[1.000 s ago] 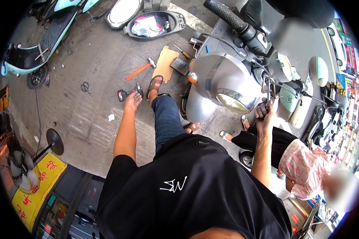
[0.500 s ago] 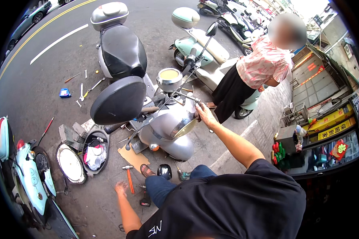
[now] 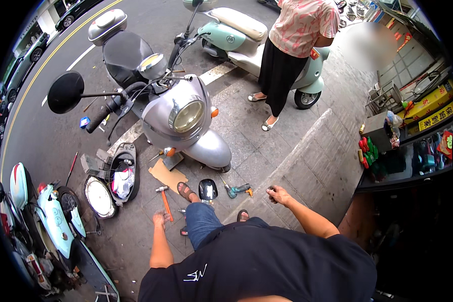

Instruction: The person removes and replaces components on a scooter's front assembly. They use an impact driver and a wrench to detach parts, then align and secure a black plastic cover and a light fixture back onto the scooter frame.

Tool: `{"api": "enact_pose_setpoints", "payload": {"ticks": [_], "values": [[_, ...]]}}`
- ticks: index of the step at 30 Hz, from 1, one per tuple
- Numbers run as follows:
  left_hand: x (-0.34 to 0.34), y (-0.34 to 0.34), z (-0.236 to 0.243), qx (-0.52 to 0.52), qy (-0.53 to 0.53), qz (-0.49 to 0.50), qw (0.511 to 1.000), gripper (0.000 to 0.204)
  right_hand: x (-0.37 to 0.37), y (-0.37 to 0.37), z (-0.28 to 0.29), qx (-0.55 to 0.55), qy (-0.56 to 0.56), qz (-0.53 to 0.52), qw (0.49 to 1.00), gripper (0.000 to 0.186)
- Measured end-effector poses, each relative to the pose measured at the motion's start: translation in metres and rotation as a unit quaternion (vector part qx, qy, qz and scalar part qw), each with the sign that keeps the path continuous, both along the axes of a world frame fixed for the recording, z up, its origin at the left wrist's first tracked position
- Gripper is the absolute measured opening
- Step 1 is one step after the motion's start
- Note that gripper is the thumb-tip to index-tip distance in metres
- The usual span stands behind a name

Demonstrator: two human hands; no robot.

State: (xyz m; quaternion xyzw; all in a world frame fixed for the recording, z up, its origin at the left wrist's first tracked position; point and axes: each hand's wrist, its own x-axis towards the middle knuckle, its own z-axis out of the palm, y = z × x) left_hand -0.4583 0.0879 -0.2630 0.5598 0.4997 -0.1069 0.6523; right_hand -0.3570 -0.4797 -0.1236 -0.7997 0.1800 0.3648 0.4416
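My left hand (image 3: 161, 217) hangs low with loose, open fingers, beside a hammer (image 3: 167, 205) with an orange handle on the pavement. My right hand (image 3: 278, 195) is in the air with curled fingers; what they hold, if anything, is hidden. Near it lie a teal drill (image 3: 236, 191) and a black glossy part (image 3: 208, 190). Ahead stands a silver scooter (image 3: 206, 151) with headlight, mirror and handlebar. A cardboard sheet (image 3: 165, 176) and a dark block (image 3: 174, 160) lie by its front wheel.
A person (image 3: 284, 65) stands beside a mint scooter (image 3: 226, 38). At left are a seat bucket (image 3: 125, 171), a round white part (image 3: 98, 196) and another mint scooter (image 3: 55, 226). A raised pavement edge (image 3: 307, 151) and a glass cabinet (image 3: 412, 161) are at right. The road runs behind.
My right hand has left the metal piece at the silver scooter's front and dropped toward me. The view has turned, and the person beside the mint scooter now sits higher in the picture.
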Motion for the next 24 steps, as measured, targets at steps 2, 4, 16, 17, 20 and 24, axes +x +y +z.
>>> {"api": "enact_pose_setpoints", "payload": {"ticks": [2, 4, 16, 17, 20, 24], "values": [[-0.017, -0.026, 0.006, 0.002, -0.001, -0.019, 1.0, 0.022, -0.071, -0.056, -0.026, -0.017, 0.039, -0.106, 0.993, 0.038], [-0.036, -0.051, 0.015, 0.02, 0.009, 0.01, 1.0, 0.024, -0.131, -0.114, -0.049, -0.044, 0.096, -0.211, 0.972, 0.036], [-0.102, -0.134, 0.023, 0.086, 0.091, -0.093, 0.988, 0.023, -0.205, -0.139, -0.093, 0.004, 0.128, -0.239, 0.963, 0.024], [-0.112, -0.14, 0.016, 0.082, 0.106, -0.087, 0.987, 0.023, -0.193, -0.123, -0.09, 0.008, 0.102, -0.217, 0.971, 0.026], [-0.107, -0.154, -0.007, 0.079, 0.111, -0.111, 0.984, 0.024, -0.168, -0.082, -0.087, 0.023, 0.055, -0.12, 0.991, 0.034], [-0.077, -0.161, -0.034, 0.072, 0.093, -0.13, 0.984, 0.026, -0.171, -0.043, -0.094, 0.088, 0.111, -0.077, 0.987, 0.039]]}}
